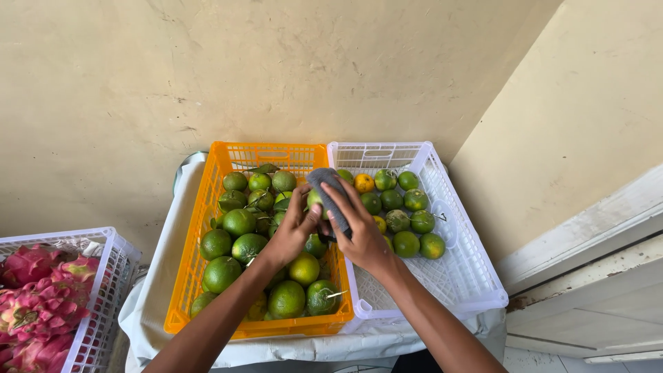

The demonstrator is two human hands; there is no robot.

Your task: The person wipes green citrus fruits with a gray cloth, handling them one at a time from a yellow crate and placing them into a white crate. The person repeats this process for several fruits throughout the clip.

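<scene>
Over the orange crate, the left hand grips a green citrus fruit while the right hand presses a grey cloth against it: seemingly mid-wipe. Next, turning it probably needs a steady hold. Beyond, the white crate holds more fruit.

- Orange crate: moulded plastic lattice, smooth, slight sheen.
- White crate: same latticed plastic, semi-glossy.
- Fruit: green citrus, finely pebbled rind, waxy gloss; a few yellow.
- Grey cloth: soft fabric, matt, held against one fruit by the right hand; left hand grips that fruit.
- Table cover: white cloth, creased, matt.
- Wall: painted plaster, rough, cracked, matt.
- Dragon fruit: pink scaly skin, dull sheen.
- Door frame: painted wood, chipped.
</scene>
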